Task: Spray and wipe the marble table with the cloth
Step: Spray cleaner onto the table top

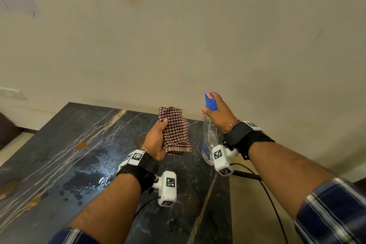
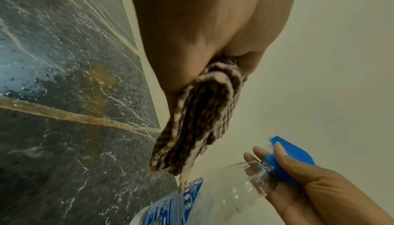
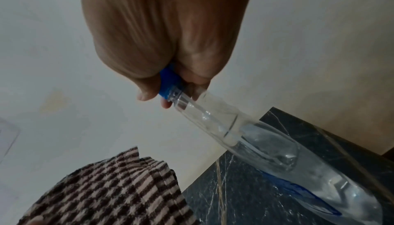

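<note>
The left hand (image 1: 156, 140) covered part of the folded cloth (image 1: 175, 132), and its fingers were hidden behind the fabric. The right hand (image 1: 219, 114) hid the neck and trigger of the spray bottle (image 1: 209, 138). The bottle's label print was too blurred to read. The bottom edge of the head view cut off the table (image 1: 59, 154).

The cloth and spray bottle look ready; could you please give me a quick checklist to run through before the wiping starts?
1. Left hand grips the checked cloth: ok.
2. Cloth folded into a pad: ok.
3. Marble table wet with spray: ok, droplets at the near left.
4. Right hand holds the spray bottle by its blue head: ok.
5. Bottle standing on the table: cannot tell.
6. Cloth touching the table: not ok, it is held above.
</note>
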